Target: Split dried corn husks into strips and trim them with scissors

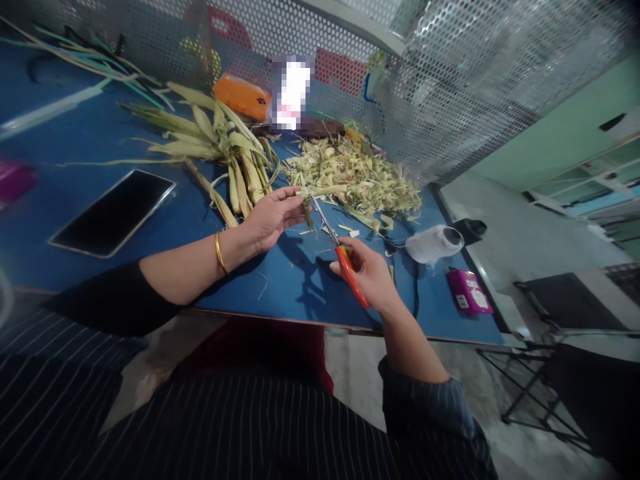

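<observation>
Between the fingertips of my left hand [273,217] is a strip of pale green dried husk [320,191], which reaches to the right. My right hand [367,270] is closed round the red handles of a pair of scissors [351,275]. The metal blades point up and left and meet the strip near my left fingertips; whether they are parted is too small to tell. Behind my left hand lies a bundle of long dried husks [215,137]. A heap of cut husk scraps [355,173] spreads behind the scissors, with small bits on the blue table [250,283].
A dark-screened phone [114,213] lies at left. To the right are a white thread spool [434,245] and a purple packet [469,291]. An orange packet [243,97] rests at the back against the perforated metal screen [440,87]. Black chairs [575,300] stand beyond the right edge.
</observation>
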Tool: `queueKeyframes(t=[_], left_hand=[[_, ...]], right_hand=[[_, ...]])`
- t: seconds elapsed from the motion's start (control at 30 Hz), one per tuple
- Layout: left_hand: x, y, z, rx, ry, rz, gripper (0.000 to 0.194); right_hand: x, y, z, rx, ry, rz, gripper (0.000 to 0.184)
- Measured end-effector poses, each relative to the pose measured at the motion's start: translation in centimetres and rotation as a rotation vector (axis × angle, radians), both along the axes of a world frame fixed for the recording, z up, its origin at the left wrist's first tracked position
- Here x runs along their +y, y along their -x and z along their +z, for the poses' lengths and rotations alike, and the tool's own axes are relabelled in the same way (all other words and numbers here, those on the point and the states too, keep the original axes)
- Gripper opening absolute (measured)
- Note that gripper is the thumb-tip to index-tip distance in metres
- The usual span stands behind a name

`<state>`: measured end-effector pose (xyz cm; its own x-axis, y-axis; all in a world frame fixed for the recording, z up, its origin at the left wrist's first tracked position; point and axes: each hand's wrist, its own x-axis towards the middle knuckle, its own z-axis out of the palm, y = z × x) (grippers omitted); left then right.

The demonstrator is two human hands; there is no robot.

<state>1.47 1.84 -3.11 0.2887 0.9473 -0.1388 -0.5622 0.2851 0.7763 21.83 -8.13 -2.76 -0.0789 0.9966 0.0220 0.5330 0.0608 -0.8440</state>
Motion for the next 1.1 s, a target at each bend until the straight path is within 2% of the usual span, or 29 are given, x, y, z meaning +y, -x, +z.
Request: queueKeyframes(t=[0.3,0.5,0.67,0.9,1.1], left_hand=[[0.0,0.0,0.6,-0.061,0.000,0.089,0.011],[-0.2,-0.1,0.3,-0.026,-0.002,0.028,0.009],[-0.4,-0.2,-0.3,0.028,-0.017,-0.037,0.011],[-0.5,-0.2,0.1,0.058,-0.031,-0.031,0.011],[-0.6,-0.4,0.2,0.063,-0.018,-0.037,0.007]], right_hand=[[-0.3,-0.1,0.4,-0.077,-0.019,0.016,0.053],[-0.1,-0.2,0.3,-0.094,-0.052,0.014,0.056],[0.3,0.0,0.0,-0.047,-0.078,-0.008,0.049],[0.3,0.1,-0.6,0.014,-0.079,-0.034,0.046],[0.0,0.0,-0.6,-0.044,-0.123,-0.040,0.042]])
